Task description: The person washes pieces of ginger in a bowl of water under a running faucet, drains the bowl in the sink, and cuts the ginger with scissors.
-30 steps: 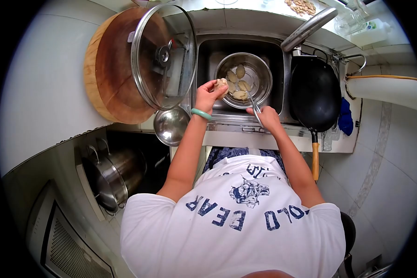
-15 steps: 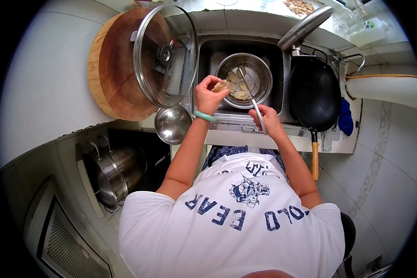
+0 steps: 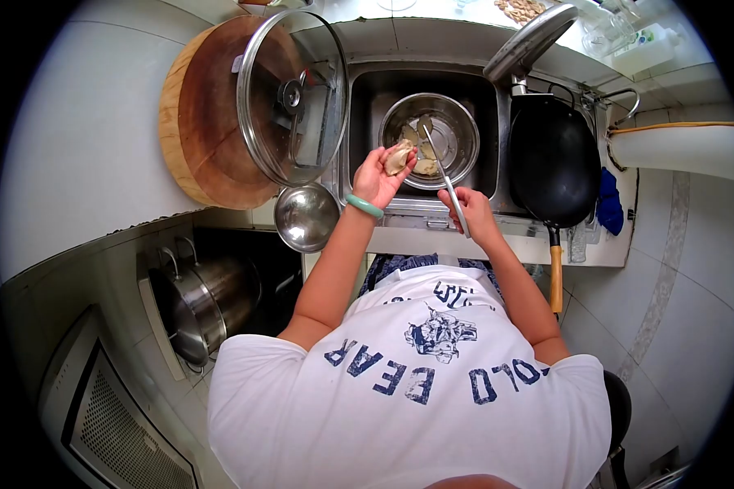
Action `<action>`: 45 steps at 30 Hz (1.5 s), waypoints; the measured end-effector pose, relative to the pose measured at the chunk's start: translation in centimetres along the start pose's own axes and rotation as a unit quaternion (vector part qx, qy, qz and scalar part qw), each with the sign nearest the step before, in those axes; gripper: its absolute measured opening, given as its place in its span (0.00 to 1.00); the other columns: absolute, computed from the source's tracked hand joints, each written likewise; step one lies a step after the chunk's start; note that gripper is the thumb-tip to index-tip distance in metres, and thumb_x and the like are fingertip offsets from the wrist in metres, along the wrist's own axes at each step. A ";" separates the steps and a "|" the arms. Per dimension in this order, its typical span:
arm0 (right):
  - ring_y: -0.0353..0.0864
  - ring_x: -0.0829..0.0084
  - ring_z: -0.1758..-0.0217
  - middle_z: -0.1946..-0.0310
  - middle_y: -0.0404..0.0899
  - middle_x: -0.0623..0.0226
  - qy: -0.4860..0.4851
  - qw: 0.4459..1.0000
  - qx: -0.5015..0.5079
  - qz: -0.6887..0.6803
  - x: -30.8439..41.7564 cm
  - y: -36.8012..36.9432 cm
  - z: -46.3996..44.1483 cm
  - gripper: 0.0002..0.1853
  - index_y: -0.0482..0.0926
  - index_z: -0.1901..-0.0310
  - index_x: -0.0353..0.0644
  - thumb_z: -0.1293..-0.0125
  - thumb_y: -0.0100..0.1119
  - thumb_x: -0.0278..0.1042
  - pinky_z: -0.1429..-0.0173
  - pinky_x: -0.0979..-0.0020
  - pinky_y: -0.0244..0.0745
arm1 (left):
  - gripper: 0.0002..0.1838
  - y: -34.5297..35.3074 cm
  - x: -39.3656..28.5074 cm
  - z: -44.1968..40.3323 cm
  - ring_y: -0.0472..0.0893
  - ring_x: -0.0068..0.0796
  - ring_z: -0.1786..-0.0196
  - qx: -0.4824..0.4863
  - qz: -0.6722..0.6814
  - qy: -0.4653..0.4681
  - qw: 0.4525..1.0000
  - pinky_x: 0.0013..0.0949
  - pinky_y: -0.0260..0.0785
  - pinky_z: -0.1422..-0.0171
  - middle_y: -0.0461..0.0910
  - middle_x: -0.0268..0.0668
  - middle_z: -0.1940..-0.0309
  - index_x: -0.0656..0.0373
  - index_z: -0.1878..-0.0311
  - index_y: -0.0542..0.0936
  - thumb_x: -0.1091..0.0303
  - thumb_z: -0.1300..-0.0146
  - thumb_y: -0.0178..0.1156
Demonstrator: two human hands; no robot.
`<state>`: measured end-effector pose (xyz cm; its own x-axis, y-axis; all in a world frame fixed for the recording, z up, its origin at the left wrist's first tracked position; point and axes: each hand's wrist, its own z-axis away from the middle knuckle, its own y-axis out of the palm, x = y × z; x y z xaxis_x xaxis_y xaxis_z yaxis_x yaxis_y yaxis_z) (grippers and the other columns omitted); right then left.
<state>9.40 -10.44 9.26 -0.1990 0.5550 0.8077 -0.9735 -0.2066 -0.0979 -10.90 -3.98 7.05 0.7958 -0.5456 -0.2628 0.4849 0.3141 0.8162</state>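
My left hand (image 3: pixel 377 178), with a green bangle at its wrist, holds a pale, fleshy, uneven piece (image 3: pixel 399 159) over the left rim of a metal bowl; its exact kind is unclear. In my right hand (image 3: pixel 473 213) is a slim knife (image 3: pixel 453 194) with a grey handle, its narrow blade pointing up and left over the bowl. The round steel bowl (image 3: pixel 467 147) sits in the sink (image 3: pixel 369 91) with several similar pale or darker pieces (image 3: pixel 425 167) on its bottom. The blade tip is apart from the held piece.
Left of the sink are a thick round wooden chopping board (image 3: pixel 175 122), a glass lid (image 3: pixel 248 106) and a small steel bowl (image 3: pixel 305 218). A black wok (image 3: pixel 551 163) with a wooden handle lies right, beside a blue cloth (image 3: pixel 609 204). The tap (image 3: pixel 530 41) rises behind the sink.
My left hand has turned palm-up and moved slightly right, so more of the pale piece shows. My right hand and the knife are almost unmoved.
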 end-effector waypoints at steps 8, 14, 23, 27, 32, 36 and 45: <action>0.64 0.80 0.81 0.87 0.68 0.71 -0.015 0.998 -0.022 0.051 -0.1 -0.2 0.6 0.26 0.77 0.75 0.35 0.43 0.59 0.56 0.75 0.74 0.59 | 0.18 0.6 0.7 0.0 0.74 0.41 0.46 -0.051 0.047 -0.014 0.998 0.45 0.66 0.34 0.73 0.49 0.51 0.68 0.45 0.67 0.82 0.40 0.50; 0.77 0.60 0.76 0.80 0.77 0.60 -0.089 0.966 -0.097 0.223 0.9 -0.2 1.8 0.29 0.73 0.66 0.37 0.47 0.60 0.61 0.68 0.63 0.68 | 0.15 0.7 0.9 -0.1 0.75 0.39 0.46 0.028 0.013 -0.067 0.997 0.40 0.70 0.38 0.74 0.45 0.52 0.63 0.47 0.69 0.78 0.37 0.52; 0.79 0.56 0.74 0.79 0.77 0.59 -0.071 0.938 -0.087 0.329 1.9 -0.3 2.7 0.33 0.70 0.65 0.38 0.52 0.62 0.65 0.66 0.61 0.70 | 0.16 0.4 1.9 -1.3 0.78 0.34 0.51 0.002 -0.093 0.061 0.994 0.34 0.74 0.45 0.77 0.41 0.57 0.60 0.48 0.69 0.77 0.40 0.57; 0.79 0.56 0.74 0.79 0.77 0.59 -0.072 0.935 -0.090 0.334 2.3 -0.1 2.9 0.33 0.70 0.65 0.38 0.53 0.62 0.65 0.67 0.60 0.70 | 0.16 1.4 2.2 -1.1 0.78 0.28 0.52 0.034 -0.085 0.076 0.993 0.29 0.73 0.46 0.77 0.39 0.56 0.61 0.48 0.69 0.80 0.39 0.55; 0.79 0.55 0.74 0.79 0.77 0.59 -0.078 0.934 -0.104 0.332 2.3 0.1 2.7 0.31 0.70 0.65 0.37 0.52 0.62 0.63 0.66 0.59 0.70 | 0.20 1.8 2.5 -1.1 0.79 0.27 0.55 0.034 -0.103 0.081 0.991 0.28 0.75 0.53 0.78 0.38 0.57 0.58 0.45 0.65 0.77 0.39 0.57; 0.79 0.56 0.74 0.79 0.77 0.60 -0.063 0.935 -0.097 0.336 2.2 0.0 2.7 0.28 0.71 0.65 0.37 0.50 0.62 0.59 0.66 0.59 0.70 | 0.20 1.3 2.7 -1.2 0.79 0.27 0.55 0.036 -0.123 0.092 0.988 0.28 0.74 0.54 0.78 0.38 0.57 0.58 0.46 0.63 0.77 0.39 0.56; 0.79 0.58 0.75 0.81 0.77 0.63 -0.095 0.935 -0.119 0.319 1.4 0.3 2.7 0.16 0.73 0.69 0.39 0.46 0.59 0.46 0.67 0.60 0.70 | 0.17 1.8 2.8 -1.0 0.79 0.27 0.56 0.033 -0.113 0.090 0.989 0.27 0.75 0.53 0.78 0.39 0.58 0.59 0.49 0.65 0.81 0.40 0.55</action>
<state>9.18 -11.90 11.90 -0.7465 0.2210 0.6276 -0.6653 -0.2492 -0.7037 -7.48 -4.19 7.30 0.7237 -0.4475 -0.5253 0.6384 0.1451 0.7559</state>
